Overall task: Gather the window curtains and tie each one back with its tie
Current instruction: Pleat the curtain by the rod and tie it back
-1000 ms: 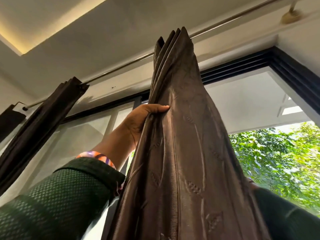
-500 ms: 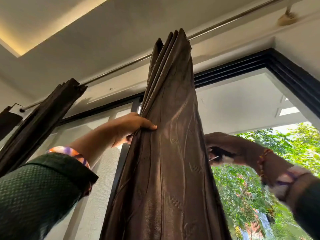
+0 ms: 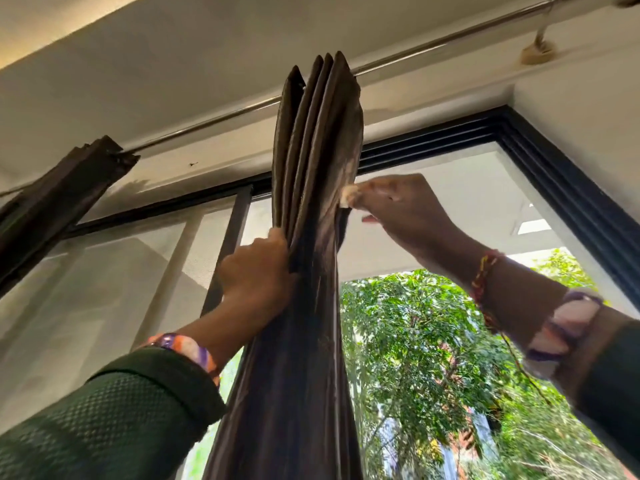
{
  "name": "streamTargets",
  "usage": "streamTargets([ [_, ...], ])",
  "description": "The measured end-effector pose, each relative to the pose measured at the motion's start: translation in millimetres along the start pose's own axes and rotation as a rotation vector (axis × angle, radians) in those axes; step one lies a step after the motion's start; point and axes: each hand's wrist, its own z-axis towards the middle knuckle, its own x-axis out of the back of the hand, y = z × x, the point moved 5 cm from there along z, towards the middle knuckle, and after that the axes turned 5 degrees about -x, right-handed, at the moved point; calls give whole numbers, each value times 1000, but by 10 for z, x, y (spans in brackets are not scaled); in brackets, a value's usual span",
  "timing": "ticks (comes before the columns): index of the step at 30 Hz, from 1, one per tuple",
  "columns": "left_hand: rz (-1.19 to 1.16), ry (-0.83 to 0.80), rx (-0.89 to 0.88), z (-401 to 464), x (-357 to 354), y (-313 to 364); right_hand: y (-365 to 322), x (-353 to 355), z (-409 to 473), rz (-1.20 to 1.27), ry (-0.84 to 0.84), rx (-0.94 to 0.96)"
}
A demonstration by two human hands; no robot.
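Curtain [image 3: 311, 306] hangs in a tight bundle of pleats from the rod [image 3: 433, 46], dead centre, between my hands. My left hand [image 3: 256, 271], at its nine o'clock, grips the left folds with curled fingers. My right hand [image 3: 398, 209], at about two o'clock and higher, pinches the right edge. To gather well, I judge I should press both sides inward evenly, keeping pleats stacked, before reaching for a tie; none is visible.

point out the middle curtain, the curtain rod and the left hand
middle curtain [image 3: 311, 341], head view, on its gathered folds below the hands
curtain rod [image 3: 450, 41], head view, on the bare metal right of the curtain
left hand [image 3: 256, 271], head view, on the back of the hand
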Motion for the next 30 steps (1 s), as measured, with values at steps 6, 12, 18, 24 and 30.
streamTargets([
  [6,-15,-100,-196,106,69,262,-277,-521,91,-75,-165,185],
  [12,-886,-708,-221,107,147,41,-342,-622,297,-356,-267,162],
  [18,-867,-299,-211,118,318,-213,-231,-669,338,-323,-391,-126],
  [24,-905,-341,-198,212,392,-293,-250,-694,340,-271,-411,-214],
  [30,-365,114,-501,229,545,-174,-297,-692,362,-151,-364,-285],
])
